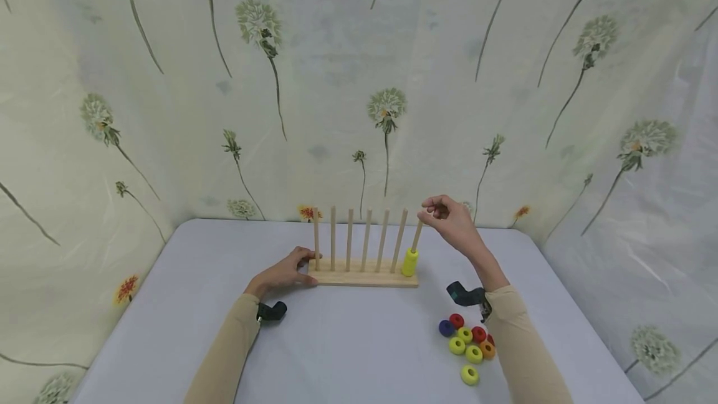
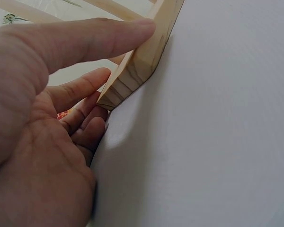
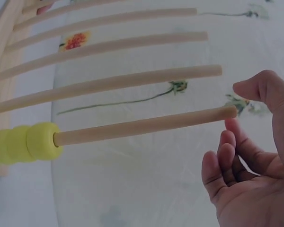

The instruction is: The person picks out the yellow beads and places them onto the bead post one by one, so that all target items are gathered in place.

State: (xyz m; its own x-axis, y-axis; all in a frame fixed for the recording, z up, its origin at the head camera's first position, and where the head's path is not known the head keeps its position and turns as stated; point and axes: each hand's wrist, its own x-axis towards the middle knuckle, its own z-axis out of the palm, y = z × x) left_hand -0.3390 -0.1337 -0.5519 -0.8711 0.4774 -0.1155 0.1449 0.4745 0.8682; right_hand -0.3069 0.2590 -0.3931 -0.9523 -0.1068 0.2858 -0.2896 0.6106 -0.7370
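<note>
A wooden peg rack point(image 1: 359, 280) stands on the table with a row of several upright pegs. My left hand point(image 1: 285, 272) grips its left end, with the thumb on the front edge and the fingers behind, as the left wrist view shows at the wooden base point(image 2: 141, 61). Yellow beads point(image 1: 410, 262) are stacked low on the rightmost peg point(image 3: 146, 126); the other pegs carry none. At that peg's top is my right hand point(image 1: 453, 222), thumb and fingers apart and loosely bent. Nothing is held in it, and a fingertip lies right by the peg's end in the right wrist view.
Loose beads lie on the table near my right forearm: several yellow beads point(image 1: 457, 346), red beads point(image 1: 478, 334), a blue bead point(image 1: 446, 328) and an orange bead point(image 1: 487, 350). A flower-printed curtain point(image 1: 336, 111) rises behind the white-covered table point(image 1: 359, 348).
</note>
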